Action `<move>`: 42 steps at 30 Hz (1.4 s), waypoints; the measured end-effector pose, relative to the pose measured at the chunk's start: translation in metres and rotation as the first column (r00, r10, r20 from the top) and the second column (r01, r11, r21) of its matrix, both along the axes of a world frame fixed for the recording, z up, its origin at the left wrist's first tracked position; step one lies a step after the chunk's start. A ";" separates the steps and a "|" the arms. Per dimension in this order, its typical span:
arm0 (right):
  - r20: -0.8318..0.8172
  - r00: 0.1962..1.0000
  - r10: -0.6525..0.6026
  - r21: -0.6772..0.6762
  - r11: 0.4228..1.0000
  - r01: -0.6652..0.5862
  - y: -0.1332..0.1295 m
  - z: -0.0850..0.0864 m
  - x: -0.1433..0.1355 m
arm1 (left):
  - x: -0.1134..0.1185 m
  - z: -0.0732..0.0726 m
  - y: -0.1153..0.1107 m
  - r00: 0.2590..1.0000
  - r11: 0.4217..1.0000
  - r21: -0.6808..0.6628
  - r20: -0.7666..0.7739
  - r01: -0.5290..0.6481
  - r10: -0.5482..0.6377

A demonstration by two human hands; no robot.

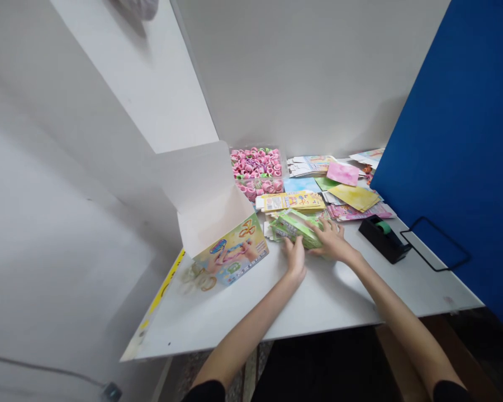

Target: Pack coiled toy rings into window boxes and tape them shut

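A stack of flattened green cartons lies on the white table in front of me. My left hand grips the near edge of the stack, its thumb and fingers closed on the cartons. At the right end, my right hand is curled over the cartons, with its thumb on the near side. Just behind them is a pile of flat yellow cartons. An open printed box with a white raised lid stands left of my hands.
A clear tub of pink and green rings stands at the back. Yellow cards, a pink card and flat pink cartons lie behind right. A black tape dispenser sits beside the blue partition. Some clear rings lie left.
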State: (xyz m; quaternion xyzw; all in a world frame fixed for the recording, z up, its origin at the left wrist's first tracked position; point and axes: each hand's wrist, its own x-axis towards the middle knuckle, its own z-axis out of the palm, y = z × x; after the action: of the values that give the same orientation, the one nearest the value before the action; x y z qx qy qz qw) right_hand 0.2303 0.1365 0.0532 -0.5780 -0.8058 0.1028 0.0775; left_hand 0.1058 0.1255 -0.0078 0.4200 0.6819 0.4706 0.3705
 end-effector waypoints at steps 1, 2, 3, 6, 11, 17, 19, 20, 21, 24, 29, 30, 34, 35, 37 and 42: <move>-0.013 1.000 0.013 0.015 1.000 -0.013 0.008 0.001 0.004 | -0.003 0.002 0.000 0.999 1.000 -0.004 -0.026 -0.027 0.027; -0.029 0.999 0.018 0.037 0.999 -0.017 0.017 0.002 0.010 | -0.005 0.006 -0.001 0.998 0.998 0.006 -0.029 -0.061 0.062; -0.046 0.999 0.012 0.065 0.998 -0.009 0.027 0.005 0.017 | -0.008 0.010 -0.001 0.995 0.995 0.027 -0.025 -0.091 0.092; -0.062 0.990 -0.130 0.127 0.982 0.137 0.063 0.015 0.047 | -0.010 0.020 -0.003 0.993 0.986 0.133 -0.043 -0.101 0.107; 0.041 0.907 -0.420 0.096 0.905 0.415 0.118 0.014 0.100 | 0.008 0.008 -0.022 0.990 0.881 0.471 -0.141 0.041 0.030; 0.132 0.913 -0.386 0.008 0.922 0.388 0.144 0.010 0.134 | 0.026 -0.017 -0.045 0.877 0.619 0.650 -0.457 0.441 -0.144; 0.129 0.919 -0.372 0.010 0.927 0.374 0.145 0.015 0.143 | 0.025 -0.018 -0.047 0.831 0.561 0.651 -0.541 0.512 -0.131; 0.126 0.922 -0.365 0.010 0.930 0.367 0.145 0.017 0.147 | 0.024 -0.018 -0.046 0.814 0.548 0.645 -0.569 0.532 -0.120; 0.122 0.926 -0.356 0.006 0.934 0.358 0.145 0.019 0.150 | 0.023 -0.018 -0.045 0.800 0.547 0.635 -0.589 0.545 -0.113; 0.114 0.939 -0.324 -0.013 0.945 0.328 0.145 0.022 0.158 | 0.022 -0.017 -0.041 0.779 0.599 0.580 -0.615 0.552 -0.123; 0.116 0.950 -0.291 -0.016 0.955 0.295 0.146 0.017 0.159 | 0.021 -0.017 -0.036 0.788 0.691 0.494 -0.588 0.528 -0.182; 0.121 0.950 -0.287 -0.010 0.957 0.290 0.146 0.015 0.158 | 0.021 -0.017 -0.035 0.794 0.702 0.484 -0.576 0.523 -0.194; 0.163 0.950 -0.266 0.019 0.964 0.267 0.147 0.012 0.155 | 0.019 -0.016 -0.032 0.819 0.737 0.463 -0.533 0.493 -0.213; 0.178 0.949 -0.260 0.025 0.965 0.260 0.147 0.011 0.154 | 0.019 -0.016 -0.031 0.822 0.744 0.458 -0.527 0.488 -0.215; 0.207 0.946 -0.249 0.034 0.968 0.247 0.147 0.009 0.152 | 0.019 -0.015 -0.031 0.822 0.753 0.444 -0.526 0.485 -0.219; 0.264 0.937 -0.228 0.055 0.974 0.221 0.147 0.006 0.149 | 0.019 -0.014 -0.031 0.795 0.761 0.407 -0.562 0.505 -0.227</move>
State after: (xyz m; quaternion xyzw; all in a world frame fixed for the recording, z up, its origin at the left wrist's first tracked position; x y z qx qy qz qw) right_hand 0.3789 0.2834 0.0592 -0.6737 -0.7388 0.0042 -0.0144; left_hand 0.1248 0.0944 -0.0218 0.7385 0.4922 0.4379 0.1436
